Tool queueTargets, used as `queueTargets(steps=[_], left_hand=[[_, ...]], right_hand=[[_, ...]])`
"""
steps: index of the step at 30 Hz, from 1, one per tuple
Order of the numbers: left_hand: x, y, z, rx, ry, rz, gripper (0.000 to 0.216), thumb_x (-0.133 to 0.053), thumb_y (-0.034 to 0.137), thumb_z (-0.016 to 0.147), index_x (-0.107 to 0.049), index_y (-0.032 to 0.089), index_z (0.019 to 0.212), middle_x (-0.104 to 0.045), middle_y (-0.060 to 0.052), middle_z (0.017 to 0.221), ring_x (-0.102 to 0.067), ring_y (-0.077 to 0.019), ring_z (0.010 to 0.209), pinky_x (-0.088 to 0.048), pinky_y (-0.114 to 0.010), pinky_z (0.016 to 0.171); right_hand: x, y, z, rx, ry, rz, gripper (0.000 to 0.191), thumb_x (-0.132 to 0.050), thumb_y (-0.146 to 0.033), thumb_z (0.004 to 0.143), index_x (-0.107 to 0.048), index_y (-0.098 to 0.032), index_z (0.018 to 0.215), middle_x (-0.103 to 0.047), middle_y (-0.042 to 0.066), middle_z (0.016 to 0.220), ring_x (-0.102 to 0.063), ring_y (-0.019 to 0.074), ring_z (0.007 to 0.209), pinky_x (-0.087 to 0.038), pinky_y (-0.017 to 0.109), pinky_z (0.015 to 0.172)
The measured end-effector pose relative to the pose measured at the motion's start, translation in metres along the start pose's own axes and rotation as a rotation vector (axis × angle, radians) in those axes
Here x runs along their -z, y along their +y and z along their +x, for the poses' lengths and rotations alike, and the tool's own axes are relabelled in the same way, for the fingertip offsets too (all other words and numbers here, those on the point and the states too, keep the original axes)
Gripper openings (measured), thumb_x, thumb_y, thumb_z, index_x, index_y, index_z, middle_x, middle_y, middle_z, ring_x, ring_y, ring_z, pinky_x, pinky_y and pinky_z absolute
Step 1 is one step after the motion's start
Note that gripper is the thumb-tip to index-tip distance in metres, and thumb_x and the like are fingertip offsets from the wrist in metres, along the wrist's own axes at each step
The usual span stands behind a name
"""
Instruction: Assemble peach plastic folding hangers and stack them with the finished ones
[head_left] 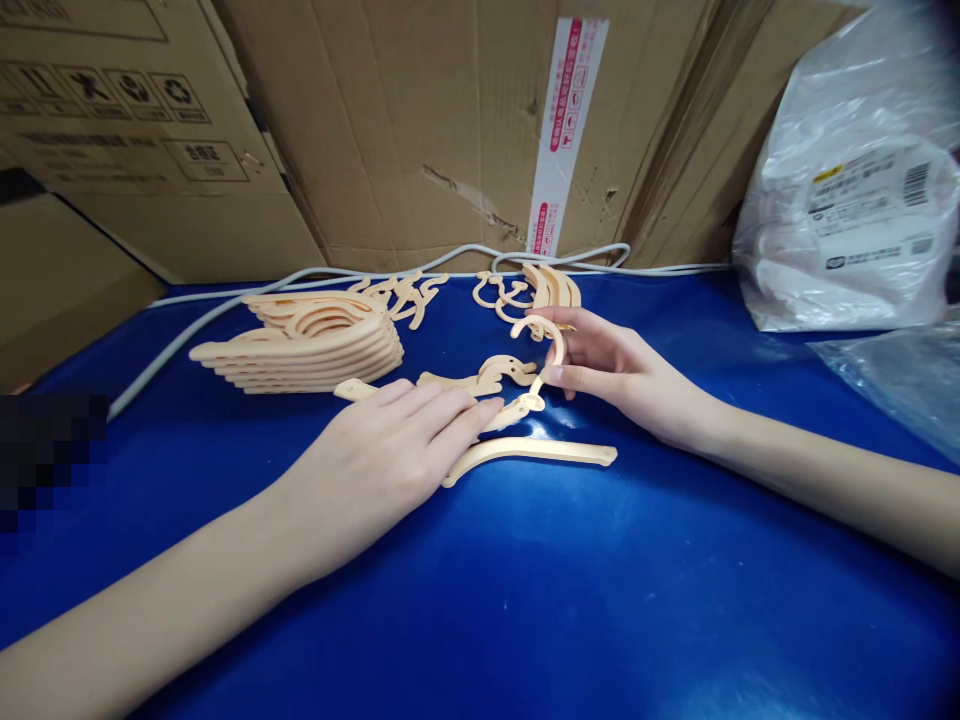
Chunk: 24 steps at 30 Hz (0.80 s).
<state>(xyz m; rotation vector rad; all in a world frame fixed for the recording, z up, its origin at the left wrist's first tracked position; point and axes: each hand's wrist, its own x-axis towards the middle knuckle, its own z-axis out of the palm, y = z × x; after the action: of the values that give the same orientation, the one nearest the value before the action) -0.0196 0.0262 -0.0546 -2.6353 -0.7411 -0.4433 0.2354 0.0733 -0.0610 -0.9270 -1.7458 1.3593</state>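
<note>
Between the thumb and fingers of my right hand (604, 362) is a beige plastic hanger hook (559, 345), held upright with its curve at the top. Its round lower end meets one end of a beige hanger arm (511, 413). My left hand (397, 440) lies over that arm with fingers together, gripping it near the table; the thumb is hidden. Another hanger arm (547, 450) rests loose just in front of the fingers. Behind them lies a shaped beige piece (491, 376) with a curled end, partly covered by my left hand.
A neat stack of beige hangers (307, 355) stands at left on the blue table (525, 600). Small beige pieces (405, 298) and curved arms (556, 287) lie at the back. A white cable (300, 275), cardboard boxes (420, 120) and a plastic-wrapped package (847, 200) border the table.
</note>
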Motion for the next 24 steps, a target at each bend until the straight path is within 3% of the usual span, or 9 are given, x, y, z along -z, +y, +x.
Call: queueTargets(steps=[11, 17, 24], left_hand=[[-0.0001, -0.0019, -0.0012, -0.03, 0.014, 0.024, 0.043, -0.027, 0.009, 0.105, -0.063, 0.01, 0.128, -0.073, -0.012, 0.117, -0.068, -0.0242, 0.101, -0.051, -0.039, 0.088], [-0.0038, -0.001, -0.0034, -0.019, 0.06, -0.015, 0.042, -0.026, 0.011, 0.106, -0.06, 0.01, 0.131, -0.071, -0.013, 0.12, -0.065, -0.0245, 0.111, -0.048, -0.039, 0.097], [0.0003, -0.0002, -0.0018, -0.015, 0.026, -0.033, 0.042, -0.029, 0.01, 0.105, -0.063, 0.01, 0.129, -0.073, -0.013, 0.116, -0.068, -0.0234, 0.102, -0.05, -0.037, 0.091]], right_hand=[[0.0023, 0.001, -0.0002, 0.023, -0.039, 0.046, 0.056, -0.069, -0.021, 0.086, -0.045, -0.022, 0.137, -0.058, -0.004, 0.081, -0.053, 0.0125, 0.075, -0.043, 0.028, 0.07], [0.0033, 0.0024, -0.0009, 0.013, -0.051, 0.093, 0.057, -0.071, -0.021, 0.086, -0.044, -0.024, 0.136, -0.06, -0.003, 0.086, -0.057, 0.0131, 0.081, -0.047, 0.03, 0.079], [0.0035, 0.0023, -0.0012, 0.027, -0.047, 0.071, 0.055, -0.071, -0.022, 0.086, -0.045, -0.023, 0.135, -0.058, -0.004, 0.082, -0.056, 0.0124, 0.078, -0.047, 0.03, 0.077]])
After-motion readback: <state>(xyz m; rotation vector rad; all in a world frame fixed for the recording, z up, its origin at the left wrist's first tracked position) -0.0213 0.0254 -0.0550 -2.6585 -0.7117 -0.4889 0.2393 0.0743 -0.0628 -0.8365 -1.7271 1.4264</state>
